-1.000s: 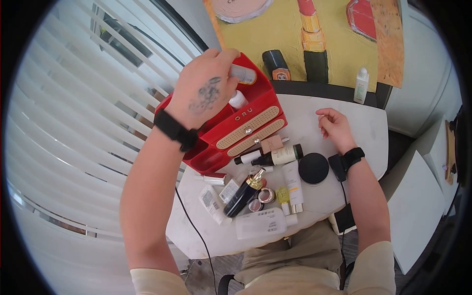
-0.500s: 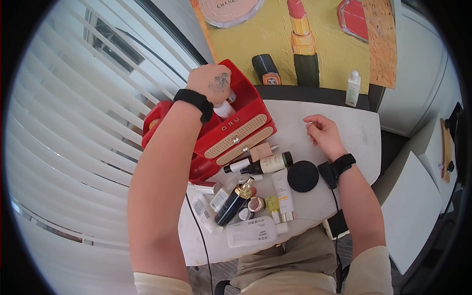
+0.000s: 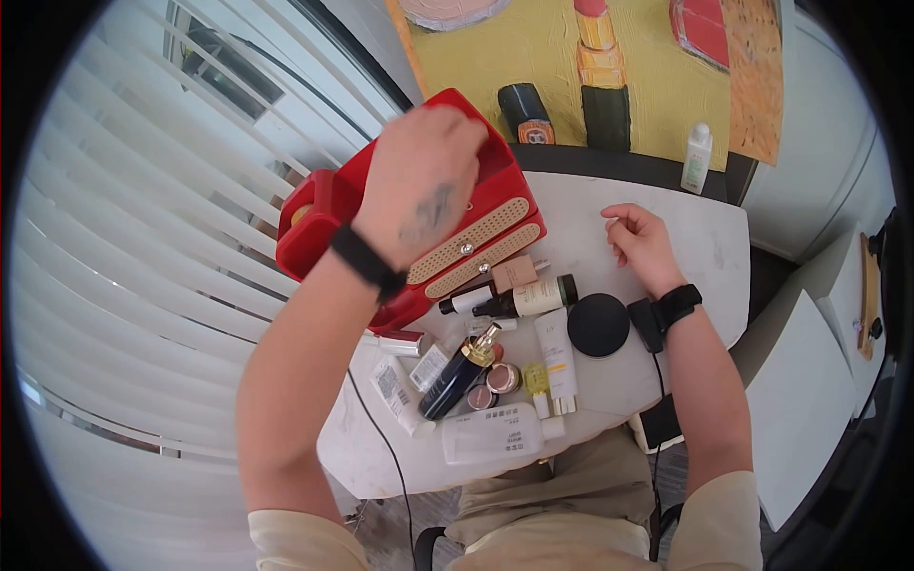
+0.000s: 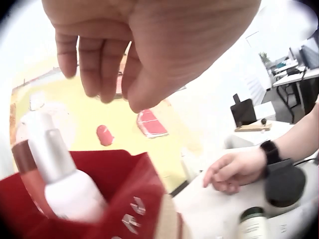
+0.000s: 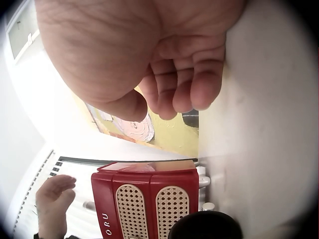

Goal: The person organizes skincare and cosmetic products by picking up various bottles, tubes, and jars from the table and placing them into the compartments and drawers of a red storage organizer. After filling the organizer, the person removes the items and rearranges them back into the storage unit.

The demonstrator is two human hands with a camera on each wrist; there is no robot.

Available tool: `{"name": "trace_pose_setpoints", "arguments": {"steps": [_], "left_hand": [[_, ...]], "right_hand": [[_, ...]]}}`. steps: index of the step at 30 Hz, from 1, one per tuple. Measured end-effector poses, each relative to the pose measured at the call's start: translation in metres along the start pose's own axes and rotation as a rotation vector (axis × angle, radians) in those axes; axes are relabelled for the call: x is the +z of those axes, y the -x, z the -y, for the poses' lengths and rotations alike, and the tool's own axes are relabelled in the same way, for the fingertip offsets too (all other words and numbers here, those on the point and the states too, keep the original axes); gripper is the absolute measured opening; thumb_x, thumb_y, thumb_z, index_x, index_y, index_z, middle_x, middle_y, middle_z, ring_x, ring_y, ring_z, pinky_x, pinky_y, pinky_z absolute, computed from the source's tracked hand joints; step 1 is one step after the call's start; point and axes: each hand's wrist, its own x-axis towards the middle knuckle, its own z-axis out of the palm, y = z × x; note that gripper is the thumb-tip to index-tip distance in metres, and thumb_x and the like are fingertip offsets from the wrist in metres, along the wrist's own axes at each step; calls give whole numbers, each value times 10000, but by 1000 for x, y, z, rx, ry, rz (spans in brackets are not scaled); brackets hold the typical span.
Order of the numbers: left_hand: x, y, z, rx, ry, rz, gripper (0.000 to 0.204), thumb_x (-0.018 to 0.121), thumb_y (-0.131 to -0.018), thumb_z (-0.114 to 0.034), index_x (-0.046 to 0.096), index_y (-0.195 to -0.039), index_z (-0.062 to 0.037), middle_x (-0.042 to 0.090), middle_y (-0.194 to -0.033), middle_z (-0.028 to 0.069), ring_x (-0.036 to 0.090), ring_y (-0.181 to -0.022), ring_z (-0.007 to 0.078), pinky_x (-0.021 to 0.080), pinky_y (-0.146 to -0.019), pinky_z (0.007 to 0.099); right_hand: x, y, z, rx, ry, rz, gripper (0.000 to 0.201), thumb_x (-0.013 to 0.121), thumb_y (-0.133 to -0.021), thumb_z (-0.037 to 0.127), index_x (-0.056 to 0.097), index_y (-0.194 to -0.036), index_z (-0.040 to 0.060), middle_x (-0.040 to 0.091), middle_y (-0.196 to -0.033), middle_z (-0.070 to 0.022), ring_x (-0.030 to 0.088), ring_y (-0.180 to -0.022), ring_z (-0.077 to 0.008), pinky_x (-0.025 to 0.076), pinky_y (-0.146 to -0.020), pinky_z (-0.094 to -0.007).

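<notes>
My left hand [image 3: 428, 181] hovers over a red cosmetics organizer [image 3: 509, 181] with woven drawer fronts. Its fingers hang relaxed and nothing is between them in the left wrist view. Below them, a white bottle [image 4: 75, 194] with a silver cap and a reddish-brown bottle [image 4: 31, 174] stand in the organizer's upper compartment. In the head view the hand hides much of that compartment. My right hand [image 3: 638, 243] rests on the white table [image 3: 571, 205], loosely curled and holding nothing. A round black container [image 3: 598, 325] lies just beside its wrist.
Several cosmetics crowd the table in front of the organizer: a black pump bottle [image 3: 462, 376], a white tube [image 3: 557, 357], a clear bottle [image 3: 493, 434] and a dark-capped bottle [image 3: 538, 296]. A painted board [image 3: 657, 76] and a small white bottle [image 3: 697, 160] stand behind. Blinds [image 3: 143, 285] border the left.
My left hand lowered a small pale bottle with an amber end into the organizer, let it go and rose out with nothing held. The right hand has stayed on the table.
</notes>
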Motion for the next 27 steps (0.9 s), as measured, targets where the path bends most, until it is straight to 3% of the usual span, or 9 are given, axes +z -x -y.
{"name": "trace_pose_setpoints", "arguments": {"steps": [1,5,9,12,17,20,22,27], "left_hand": [[-7,11,-10,47,145,10,257,655,-748,-37,649,-1005,-46,637,-931,120,612,-879,321,503,-803,417],[-1,86,-32,-178,464,288,179,635,-765,-71,637,-941,-41,615,-823,129,619,-776,329,517,-699,407],[38,157,-20,-257,414,430,204,629,-780,-98,655,-972,-34,637,-825,147,639,-772,325,524,-690,397],[52,178,-19,-415,483,680,394,658,-787,-159,614,-1164,-55,671,-892,202,664,-823,348,536,-729,415],[59,170,-28,-423,493,686,419,678,-803,-208,593,-1189,-66,673,-899,201,659,-848,367,535,-739,433],[65,169,-27,-362,476,578,354,693,-791,-234,628,-1085,-47,673,-870,203,660,-840,371,536,-738,443],[69,167,-26,-334,323,736,300,713,-776,-265,655,-977,-49,670,-837,174,657,-839,343,534,-726,421],[68,170,-25,-375,332,693,278,722,-754,-309,648,-837,-54,662,-787,166,658,-801,337,537,-706,415]], "right_hand": [[0,0,0,-6,7,-3,205,544,-903,70,639,-1080,29,570,-737,24,507,-588,-44,434,-504,-203],[1,0,2,5,25,-6,201,547,-909,81,641,-1080,35,572,-739,25,507,-592,-44,431,-505,-203],[2,1,4,2,43,-18,204,550,-912,97,640,-1084,36,572,-733,27,507,-591,-42,428,-507,-200],[2,1,4,5,54,-23,209,547,-911,98,637,-1088,32,574,-730,26,506,-582,-41,427,-507,-199],[3,2,6,-10,31,-33,205,578,-895,89,635,-1071,0,573,-722,16,506,-585,-51,423,-506,-210],[4,2,6,-13,37,-39,207,573,-890,79,633,-1070,-3,575,-721,16,508,-582,-52,424,-507,-210],[5,3,7,-11,17,-44,207,573,-887,72,633,-1070,-4,577,-721,15,508,-578,-52,426,-507,-211],[4,3,6,-10,35,-41,209,553,-893,67,633,-1078,9,580,-727,17,513,-579,-47,428,-502,-205]]}}
